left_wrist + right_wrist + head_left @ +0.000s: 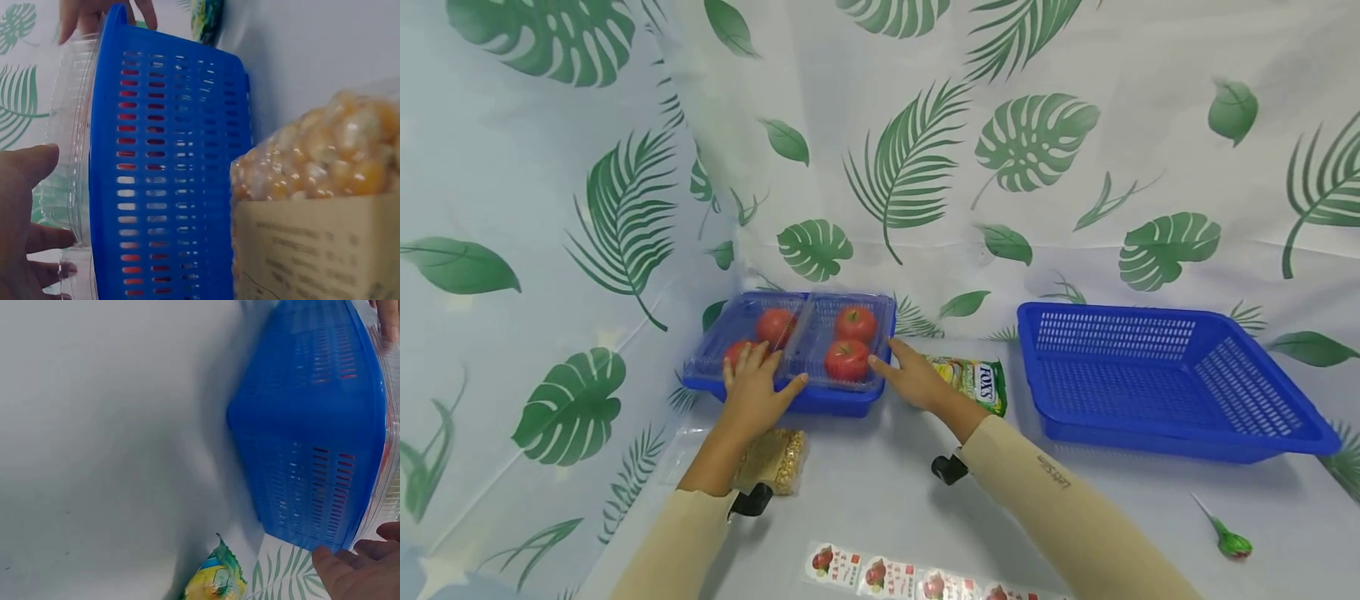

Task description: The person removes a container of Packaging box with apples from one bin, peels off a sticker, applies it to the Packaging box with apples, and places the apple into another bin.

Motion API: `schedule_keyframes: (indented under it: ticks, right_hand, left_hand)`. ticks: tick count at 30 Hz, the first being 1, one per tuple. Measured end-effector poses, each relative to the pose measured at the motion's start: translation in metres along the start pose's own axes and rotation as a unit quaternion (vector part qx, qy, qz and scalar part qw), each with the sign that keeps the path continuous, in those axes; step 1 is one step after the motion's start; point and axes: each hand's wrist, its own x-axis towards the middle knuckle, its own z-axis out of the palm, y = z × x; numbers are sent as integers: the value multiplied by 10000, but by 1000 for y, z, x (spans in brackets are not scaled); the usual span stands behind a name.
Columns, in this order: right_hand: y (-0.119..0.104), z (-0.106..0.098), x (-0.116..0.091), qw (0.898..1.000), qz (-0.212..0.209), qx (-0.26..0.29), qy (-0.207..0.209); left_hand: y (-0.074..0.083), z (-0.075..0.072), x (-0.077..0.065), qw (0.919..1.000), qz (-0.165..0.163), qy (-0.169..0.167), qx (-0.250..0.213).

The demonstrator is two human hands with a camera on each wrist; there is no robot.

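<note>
Two clear plastic boxes (805,333) with red apples (847,360) inside sit side by side in the left blue basket (820,404). My left hand (756,400) rests on the left box with its fingers spread. At the basket's right side, my right hand (917,379) has its fingertips by the rim and the right box's edge. In the right wrist view, the fingers (331,565) are extended against the basket's corner; whether they press the box or only the rim, I cannot tell. Part of the left box is hidden beneath my left hand.
A bag of corn kernels (786,462) lies in front of the left basket. A green Fox's packet (985,382) is partly behind my right hand. Another blue basket (1112,392) stands at right, with a flower (1232,543) nearby. Fruit labels (887,577) line the front.
</note>
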Motion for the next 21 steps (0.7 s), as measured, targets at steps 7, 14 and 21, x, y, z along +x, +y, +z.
schedule_keyframes:
  ticks: [7,14,21]
  right_hand:
    - [-4,3,6,9998,157,-32,-100]
    - [-2,4,7,9989,62,-298,-368]
    - [-4,4,6,9994,36,37,-332]
  left_hand:
    - [5,3,3,9997,-212,-95,-78]
    - [13,4,6,9984,-303,193,-431]
    - [18,9,7,9973,-300,328,-583]
